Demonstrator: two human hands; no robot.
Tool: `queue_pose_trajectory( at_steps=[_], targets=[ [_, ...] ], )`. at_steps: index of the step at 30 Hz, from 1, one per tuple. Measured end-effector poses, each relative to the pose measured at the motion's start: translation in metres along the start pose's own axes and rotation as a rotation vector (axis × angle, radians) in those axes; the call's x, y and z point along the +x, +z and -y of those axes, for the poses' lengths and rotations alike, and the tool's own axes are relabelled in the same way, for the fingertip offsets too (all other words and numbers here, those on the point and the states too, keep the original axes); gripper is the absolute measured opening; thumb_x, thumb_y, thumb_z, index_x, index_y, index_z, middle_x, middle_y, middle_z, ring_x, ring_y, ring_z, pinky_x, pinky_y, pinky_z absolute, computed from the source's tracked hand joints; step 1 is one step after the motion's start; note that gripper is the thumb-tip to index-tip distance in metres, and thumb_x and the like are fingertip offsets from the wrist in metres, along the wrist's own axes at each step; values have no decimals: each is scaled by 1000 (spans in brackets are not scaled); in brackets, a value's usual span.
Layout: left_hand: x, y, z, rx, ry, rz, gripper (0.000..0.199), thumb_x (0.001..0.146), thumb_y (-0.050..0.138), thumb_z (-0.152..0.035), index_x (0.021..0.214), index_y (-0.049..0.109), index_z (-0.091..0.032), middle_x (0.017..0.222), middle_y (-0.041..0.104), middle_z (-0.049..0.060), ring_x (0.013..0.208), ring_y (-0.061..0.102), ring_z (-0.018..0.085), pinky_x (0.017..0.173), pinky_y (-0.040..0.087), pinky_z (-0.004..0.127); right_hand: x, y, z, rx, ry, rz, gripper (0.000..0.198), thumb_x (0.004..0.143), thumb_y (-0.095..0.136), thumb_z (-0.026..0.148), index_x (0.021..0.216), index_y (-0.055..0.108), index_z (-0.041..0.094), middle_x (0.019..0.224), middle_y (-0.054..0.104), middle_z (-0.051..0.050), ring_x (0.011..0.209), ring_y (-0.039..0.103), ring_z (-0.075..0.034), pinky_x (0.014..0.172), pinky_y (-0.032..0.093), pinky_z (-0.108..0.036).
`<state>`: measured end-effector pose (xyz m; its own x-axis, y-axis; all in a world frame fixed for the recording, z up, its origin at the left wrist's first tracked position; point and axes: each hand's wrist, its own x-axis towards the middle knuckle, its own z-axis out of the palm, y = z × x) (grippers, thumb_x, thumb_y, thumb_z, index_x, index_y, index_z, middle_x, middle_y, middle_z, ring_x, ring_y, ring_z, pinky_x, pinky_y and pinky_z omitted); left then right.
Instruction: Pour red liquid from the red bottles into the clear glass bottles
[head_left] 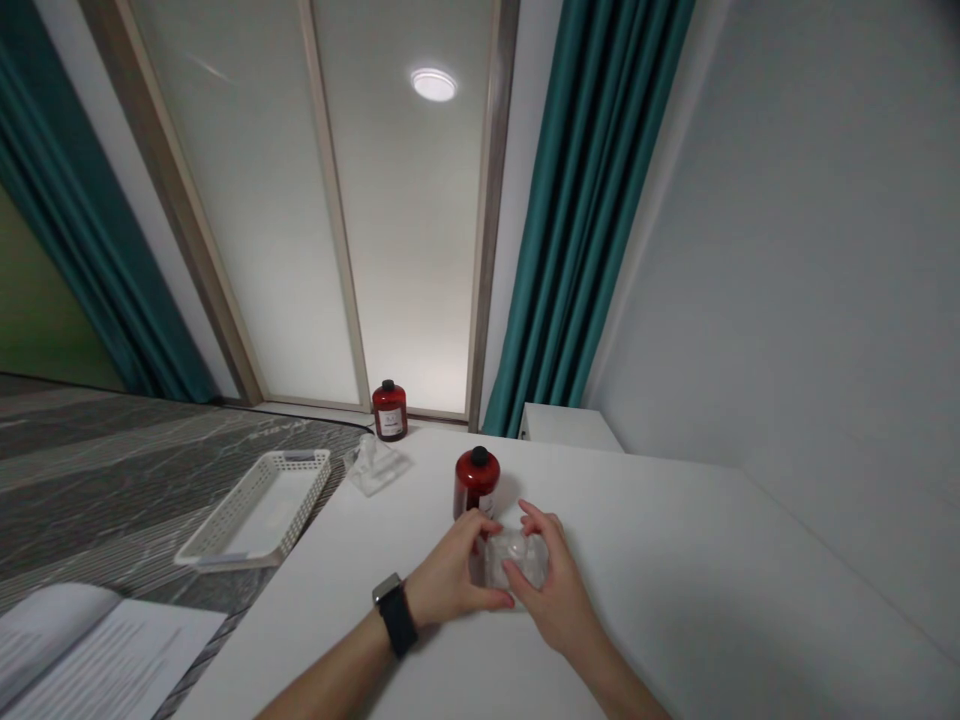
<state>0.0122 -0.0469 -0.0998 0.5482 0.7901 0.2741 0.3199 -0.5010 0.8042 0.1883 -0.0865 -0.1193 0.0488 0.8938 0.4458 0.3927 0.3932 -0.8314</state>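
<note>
Both hands are closed around a crinkled, see-through plastic packet (516, 556) over the white table; I cannot make out what it contains. My left hand (461, 572), with a dark-strapped watch on its wrist, grips the left side. At the right side, my right hand (551, 585) has its thumb across the packet and its fingers curled behind. Just beyond my left fingers stands a red bottle (478, 478) with a black cap, upright, its lower part partly hidden. A similar red bottle (390, 412) with a white label is at the far left corner.
Near the far bottle lies another clear plastic packet (375, 465), at the left edge of the white table (660, 600). Left and lower are a white perforated basket (300, 520) and an open book (142, 650). A white cabinet (574, 426) stands behind the table; a wall rises to the right.
</note>
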Motion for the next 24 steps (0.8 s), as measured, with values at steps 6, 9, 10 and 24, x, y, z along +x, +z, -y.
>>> queue_pose_trajectory(
  at_steps=[6,9,10,24],
  targets=[
    [-1,-1,2,-15,-11,24,66,58,89,-25,112,52,-19,111,56,7,95,55,23,78,46,33,-2,-9,-2,39,20,73,65,80,56,17,142,37,25,113,59,-6,113,57,-23,104,42,-42],
    [-1,-1,2,-28,-10,22,65,59,88,-26,112,52,-19,111,56,7,95,55,24,78,46,33,-1,-8,-1,32,27,84,65,76,59,17,138,42,25,110,58,-5,109,57,-23,102,43,-41],
    [-1,-1,2,-29,-11,24,65,59,88,-26,112,52,-19,111,55,7,95,55,24,78,46,33,0,-7,-2,24,37,74,64,75,61,18,136,44,25,107,57,-4,105,57,-23,100,44,-40],
    [-3,-7,2,-21,-78,59,71,58,88,-28,118,51,-18,113,59,8,99,56,26,87,47,39,2,-10,-9,64,47,67,68,75,65,19,138,42,27,101,58,-2,108,58,-24,103,41,-43]
  ],
)
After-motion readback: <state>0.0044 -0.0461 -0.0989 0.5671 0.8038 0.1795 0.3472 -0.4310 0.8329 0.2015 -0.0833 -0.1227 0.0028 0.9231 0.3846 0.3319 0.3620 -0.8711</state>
